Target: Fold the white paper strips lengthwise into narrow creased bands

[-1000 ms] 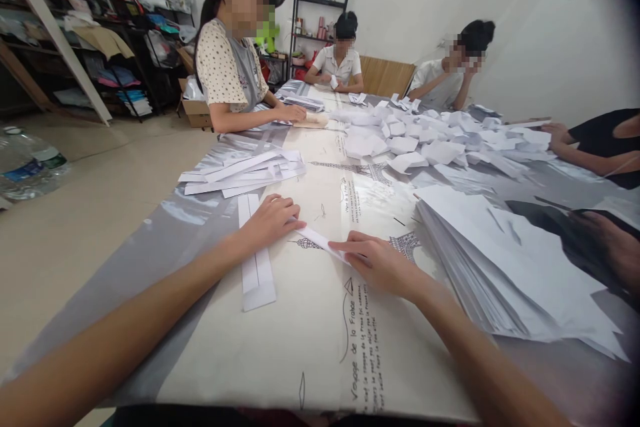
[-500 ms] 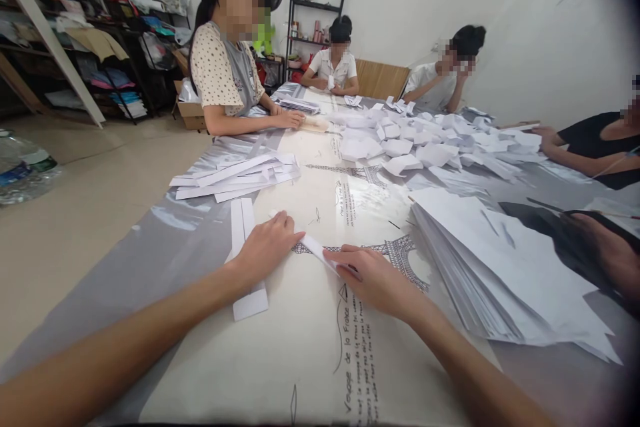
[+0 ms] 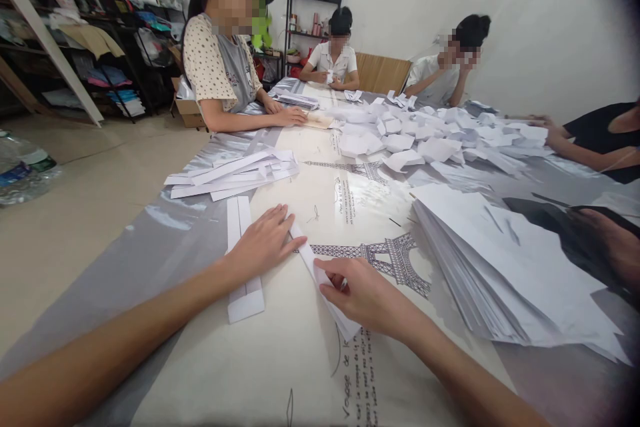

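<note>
A narrow folded paper strip (image 3: 307, 259) lies slantwise on the printed tablecloth between my hands. My left hand (image 3: 263, 240) rests flat, fingers stretched forward, its thumb across the strip's upper part. Lower down, my right hand (image 3: 363, 290) pinches the strip's edge between thumb and curled fingers; part of the strip is hidden under this hand, and its end shows below. Partly under my left wrist lies another folded paper piece (image 3: 246, 307). A loose pile of folded strips (image 3: 235, 175) is beyond my left hand.
A thick stack of white paper sheets (image 3: 480, 260) stands right of my right hand. Farther off spreads a heap of folded papers (image 3: 425, 133). Several people sit or stand around the table, one at the left (image 3: 220, 73). Plastic bottles (image 3: 25, 167) are on the floor.
My right hand has slid slightly down and toward me along the strip, and more of the strip's lower end now shows. My left hand has flattened out, its fingers more spread.
</note>
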Demonstrator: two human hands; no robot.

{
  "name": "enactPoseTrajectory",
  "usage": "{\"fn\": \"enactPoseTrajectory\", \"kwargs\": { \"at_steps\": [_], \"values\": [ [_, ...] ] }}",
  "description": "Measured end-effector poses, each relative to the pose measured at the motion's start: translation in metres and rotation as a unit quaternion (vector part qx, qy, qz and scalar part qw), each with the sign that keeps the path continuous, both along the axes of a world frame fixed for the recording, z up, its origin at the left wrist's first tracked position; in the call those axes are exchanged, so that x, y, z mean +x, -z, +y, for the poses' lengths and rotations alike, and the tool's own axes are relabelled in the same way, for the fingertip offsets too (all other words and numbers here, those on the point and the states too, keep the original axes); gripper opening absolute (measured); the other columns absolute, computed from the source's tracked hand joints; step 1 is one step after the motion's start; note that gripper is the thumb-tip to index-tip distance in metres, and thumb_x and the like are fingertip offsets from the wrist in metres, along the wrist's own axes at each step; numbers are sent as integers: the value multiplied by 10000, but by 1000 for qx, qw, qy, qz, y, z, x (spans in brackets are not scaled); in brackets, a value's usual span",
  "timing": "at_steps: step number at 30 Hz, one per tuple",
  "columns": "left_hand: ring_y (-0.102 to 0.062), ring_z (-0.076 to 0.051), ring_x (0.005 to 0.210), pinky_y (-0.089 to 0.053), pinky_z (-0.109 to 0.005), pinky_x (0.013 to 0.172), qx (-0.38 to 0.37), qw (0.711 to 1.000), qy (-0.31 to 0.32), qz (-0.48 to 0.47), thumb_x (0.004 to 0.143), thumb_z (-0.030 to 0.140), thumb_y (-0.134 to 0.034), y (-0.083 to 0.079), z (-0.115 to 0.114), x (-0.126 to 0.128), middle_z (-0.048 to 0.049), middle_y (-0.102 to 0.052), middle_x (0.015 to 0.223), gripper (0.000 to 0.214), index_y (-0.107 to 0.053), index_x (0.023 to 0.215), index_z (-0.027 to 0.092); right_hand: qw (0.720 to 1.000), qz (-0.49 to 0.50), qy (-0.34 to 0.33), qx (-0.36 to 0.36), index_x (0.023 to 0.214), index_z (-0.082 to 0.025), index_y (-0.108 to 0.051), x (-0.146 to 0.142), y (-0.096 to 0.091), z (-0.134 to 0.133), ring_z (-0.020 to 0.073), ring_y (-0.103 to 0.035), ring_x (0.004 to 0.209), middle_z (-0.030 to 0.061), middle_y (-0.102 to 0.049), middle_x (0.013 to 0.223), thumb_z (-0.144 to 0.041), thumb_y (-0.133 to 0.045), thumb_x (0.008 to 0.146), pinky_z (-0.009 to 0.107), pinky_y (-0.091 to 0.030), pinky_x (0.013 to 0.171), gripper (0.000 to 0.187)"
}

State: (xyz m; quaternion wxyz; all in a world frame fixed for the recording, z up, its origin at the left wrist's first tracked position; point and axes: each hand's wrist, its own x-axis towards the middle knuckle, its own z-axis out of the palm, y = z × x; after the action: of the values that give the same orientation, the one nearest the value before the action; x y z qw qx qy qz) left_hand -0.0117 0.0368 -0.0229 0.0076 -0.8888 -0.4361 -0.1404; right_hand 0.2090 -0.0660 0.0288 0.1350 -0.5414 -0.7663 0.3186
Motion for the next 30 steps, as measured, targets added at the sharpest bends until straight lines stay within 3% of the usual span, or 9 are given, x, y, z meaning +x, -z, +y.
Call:
{"fn": "enactPoseTrajectory", "kwargs": {
  "at_steps": [6, 17, 20, 23, 30],
  "values": [
    [-399, -310, 1481, -361, -441, 1200, -17, 1000, 1, -1, 1041, 661, -305, -4, 0, 0, -203, -434, 1579, 743, -439, 1484, 79, 1000, -8, -9, -9, 870, -222, -615, 0, -4, -1, 141, -431, 584, -43, -514, 655, -205, -517, 914, 280, -348, 587, 110],
    [-354, -348, 1500, -270, -461, 1236, 21, 999, 13, 48, 1062, 592, -234, 0, 0, 5, -268, -436, 1553, 732, -430, 1459, 10, 1000, 8, -11, -16, 974, -228, -694, 2, -2, 0, 143, -426, 594, -46, -511, 645, -231, -537, 929, 294, -382, 623, 164],
    [-326, -368, 1510, -245, -472, 1237, 17, 998, 21, 62, 1051, 617, -229, -2, -2, 5, -293, -408, 1561, 788, -398, 1475, -25, 999, 21, -1, -30, 1192, -241, -693, 4, -2, 1, 149, -475, 627, -37, -560, 689, -237, -562, 922, 293, -406, 632, 300],
    [-273, -386, 1528, -225, -501, 1235, -10, 998, 31, 57, 1006, 718, -236, -6, -4, 3, -295, -331, 1602, 907, -338, 1518, -23, 998, 44, -6, -45, 1422, -284, -593, 6, -2, 2, 141, -502, 642, -38, -579, 722, -227, -576, 922, 278, -414, 622, 503],
    [-258, -410, 1528, -203, -540, 1230, -44, 997, 33, 45, 963, 784, -278, -13, -6, 1, -274, -319, 1617, 963, -337, 1538, 14, 994, 44, -58, -86, 1404, -284, -642, 18, -7, 6, 102, -361, 514, -74, -492, 571, -235, -574, 948, 258, -315, 524, 464]
  ]
}}
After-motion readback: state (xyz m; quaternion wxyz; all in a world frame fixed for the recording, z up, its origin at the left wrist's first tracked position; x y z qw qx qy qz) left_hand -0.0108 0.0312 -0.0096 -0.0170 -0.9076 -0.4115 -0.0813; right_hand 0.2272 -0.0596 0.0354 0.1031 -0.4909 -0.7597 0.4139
